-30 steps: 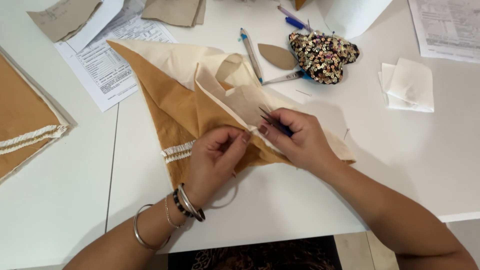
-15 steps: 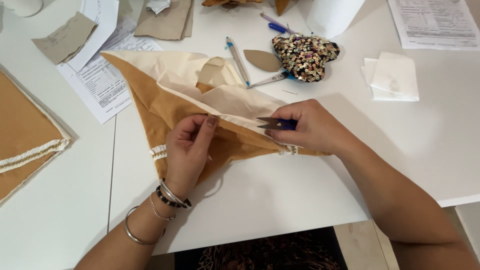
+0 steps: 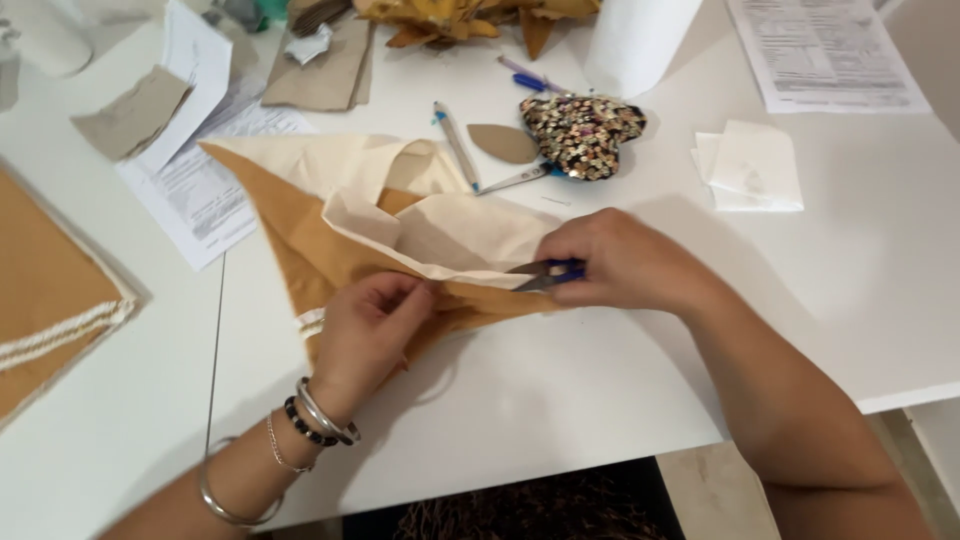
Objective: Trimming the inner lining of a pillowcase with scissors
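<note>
We see the left hand (image 3: 368, 330) at centre-left of the frame, fingers pinched shut on the edge of the tan-and-cream fabric piece (image 3: 340, 225), which lies on the white desk (image 3: 560, 390) from upper left toward centre. The right hand (image 3: 625, 262), just right of centre, has its grip closed round small blue-handled snips (image 3: 545, 273), blades pointing left & touching the cream fabric edge; whether the blades are open we can't tell. Left wrist carries bangles & a dark bead bracelet (image 3: 305, 425). Above the hands, upper centre: a sequinned heart-shaped pad (image 3: 583, 132), a brown leaf-shaped cutout (image 3: 503, 143) just beside it, a blue-tipped pen (image 3: 456, 145) & metal tweezers (image 3: 512, 180). Folded white tissue (image 3: 750, 166) sits at right, printed sheets (image 3: 200, 195) at left under the fabric's corner, more tan fabric w/ white trim (image 3: 50, 300) at the far left edge.
</note>
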